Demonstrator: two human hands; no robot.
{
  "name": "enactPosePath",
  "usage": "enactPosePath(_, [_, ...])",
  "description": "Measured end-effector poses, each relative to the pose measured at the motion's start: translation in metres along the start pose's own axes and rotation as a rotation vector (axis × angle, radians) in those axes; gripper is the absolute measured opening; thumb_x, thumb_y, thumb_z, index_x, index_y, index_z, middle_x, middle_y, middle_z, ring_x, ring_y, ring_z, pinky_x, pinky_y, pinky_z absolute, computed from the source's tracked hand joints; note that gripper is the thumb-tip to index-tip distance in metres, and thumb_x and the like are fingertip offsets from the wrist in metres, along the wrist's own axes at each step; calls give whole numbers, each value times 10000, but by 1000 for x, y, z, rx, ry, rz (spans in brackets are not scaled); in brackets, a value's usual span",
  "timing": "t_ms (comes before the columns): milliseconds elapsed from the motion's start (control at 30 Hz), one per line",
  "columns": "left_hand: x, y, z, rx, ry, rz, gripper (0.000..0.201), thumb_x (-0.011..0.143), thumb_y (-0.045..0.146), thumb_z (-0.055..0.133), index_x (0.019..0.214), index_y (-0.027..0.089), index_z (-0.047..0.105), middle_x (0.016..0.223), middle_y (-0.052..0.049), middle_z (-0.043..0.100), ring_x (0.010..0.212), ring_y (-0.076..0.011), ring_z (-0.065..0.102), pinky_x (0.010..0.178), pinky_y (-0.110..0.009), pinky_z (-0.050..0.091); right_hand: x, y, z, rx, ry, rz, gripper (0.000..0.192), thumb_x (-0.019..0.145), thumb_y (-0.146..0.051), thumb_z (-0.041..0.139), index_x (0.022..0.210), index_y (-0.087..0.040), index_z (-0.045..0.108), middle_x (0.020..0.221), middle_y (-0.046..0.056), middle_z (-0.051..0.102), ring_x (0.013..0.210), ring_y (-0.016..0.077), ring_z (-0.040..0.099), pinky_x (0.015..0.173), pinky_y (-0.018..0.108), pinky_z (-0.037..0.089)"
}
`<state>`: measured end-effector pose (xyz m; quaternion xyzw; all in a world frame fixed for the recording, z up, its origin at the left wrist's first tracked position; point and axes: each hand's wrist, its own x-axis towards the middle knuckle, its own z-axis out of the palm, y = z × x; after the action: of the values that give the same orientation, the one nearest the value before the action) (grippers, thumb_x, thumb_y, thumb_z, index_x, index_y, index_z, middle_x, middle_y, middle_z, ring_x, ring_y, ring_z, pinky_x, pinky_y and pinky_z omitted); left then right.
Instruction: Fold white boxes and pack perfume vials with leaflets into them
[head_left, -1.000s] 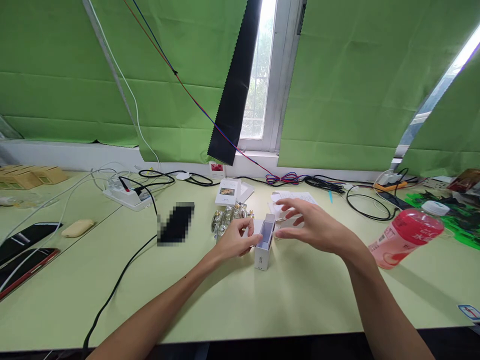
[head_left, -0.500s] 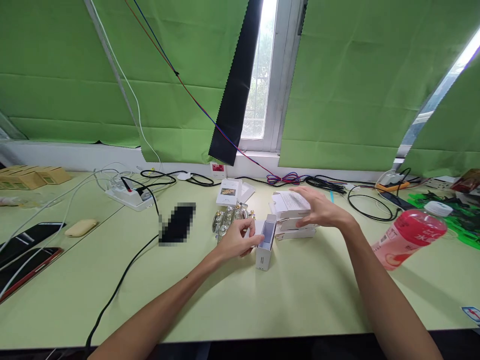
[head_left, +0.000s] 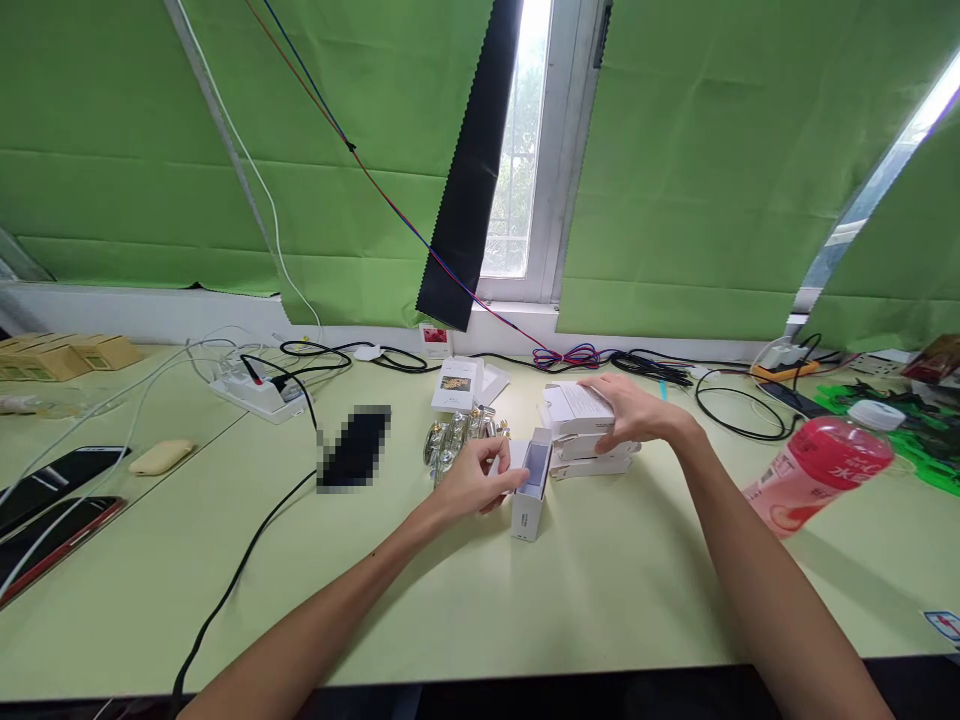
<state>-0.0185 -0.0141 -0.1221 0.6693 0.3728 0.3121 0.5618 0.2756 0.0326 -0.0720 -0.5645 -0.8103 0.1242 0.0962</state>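
Right now a small white box point(head_left: 529, 488) lies near the middle of the green desk point(head_left: 600, 600), its long axis running away from the person and a little to the right, its open end turned toward the window and its inside showing grey. The left arm comes in low from the near edge, forearm angled up and to the right; the left hand point(head_left: 474, 478) is curled, thumb and fingertips pinching the box's left flap. The right arm reaches further out, wrist bent inward, and the right hand point(head_left: 634, 415) lies half-closed over the top box of a short stack of white boxes point(head_left: 589, 440) just behind the open one. A cluster of shiny metal pieces point(head_left: 457, 440) sits beside the left hand, a pink bottle point(head_left: 821, 475) well off to the right.
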Motion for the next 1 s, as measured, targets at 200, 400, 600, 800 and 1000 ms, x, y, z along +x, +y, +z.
enactPosePath(200, [1, -3, -2, 3, -19, 11, 414, 799, 414, 725, 693, 216, 378, 513, 94, 435, 391, -61, 381, 394, -187, 240, 6, 8, -2, -2, -32, -45, 1025, 508, -340, 882, 1439, -193, 480, 1403, 148, 543, 1329, 381, 453, 1113, 497, 383])
enactPosePath(400, [2, -5, -1, -1, -24, 13, 412, 812, 416, 723, 703, 219, 378, 529, 89, 452, 396, -65, 391, 395, -191, 246, 9, 8, -10, 8, -86, -87, 982, 525, -330, 884, 1417, -184, 498, 1386, 136, 566, 1292, 356, 507, 1094, 452, 414])
enactPosePath(600, [2, -7, -2, -8, -37, 24, 402, 824, 408, 715, 710, 220, 379, 526, 92, 445, 401, -66, 387, 395, -186, 254, 13, 10, -12, 5, -124, -85, 973, 524, -332, 893, 1403, -189, 502, 1379, 140, 567, 1293, 363, 504, 1082, 455, 423])
enactPosePath(800, [2, -5, -1, 7, -21, 14, 416, 810, 424, 726, 709, 219, 378, 517, 90, 452, 397, -65, 398, 390, -182, 264, 14, 12, -11, 54, -121, -89, 933, 521, -327, 880, 1371, -195, 518, 1337, 121, 593, 1248, 360, 538, 1036, 430, 453])
enactPosePath(1000, [3, -5, 0, 2, -25, 21, 428, 802, 432, 735, 700, 215, 381, 501, 94, 443, 385, -61, 396, 376, -172, 254, 14, 10, -15, 53, -171, -69, 904, 517, -342, 887, 1328, -201, 513, 1306, 114, 602, 1193, 348, 563, 982, 418, 481])
